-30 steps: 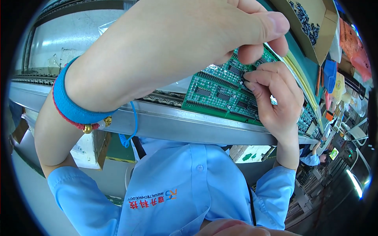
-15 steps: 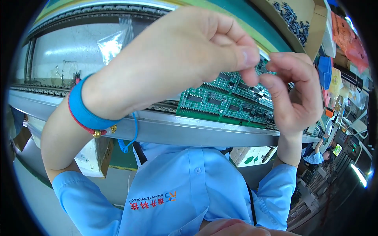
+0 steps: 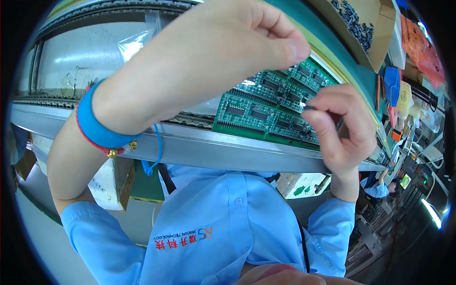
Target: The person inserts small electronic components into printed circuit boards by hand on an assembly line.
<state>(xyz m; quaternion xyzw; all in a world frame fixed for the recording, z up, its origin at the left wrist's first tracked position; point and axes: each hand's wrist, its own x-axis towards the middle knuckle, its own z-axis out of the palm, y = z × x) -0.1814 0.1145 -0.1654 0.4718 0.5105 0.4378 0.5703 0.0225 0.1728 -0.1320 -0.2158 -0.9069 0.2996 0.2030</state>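
Observation:
A small dark component (image 3: 308,108) sits between the thumb and forefinger of my right hand (image 3: 349,126), just above the green circuit board (image 3: 259,124). The board is a panel crowded with black chips and rows of pins. Higher up, over the board's far side, my left hand (image 3: 256,40) has its thumb and forefinger pressed together. Whatever that pinch holds, if anything, cannot be made out. A blue wrist strap (image 3: 102,116) circles my left wrist, above a red beaded bracelet.
The board rests by a metal conveyor rail (image 3: 199,149). A clear plastic bag (image 3: 135,45) lies on the conveyor at left. At the far right stands a cardboard box (image 3: 380,28) of small black components, with blue bins (image 3: 391,85) beside it.
My hands have parted from fingertips almost touching. The right came down and slightly left over the board, its dark component now visible; the left moved up and away.

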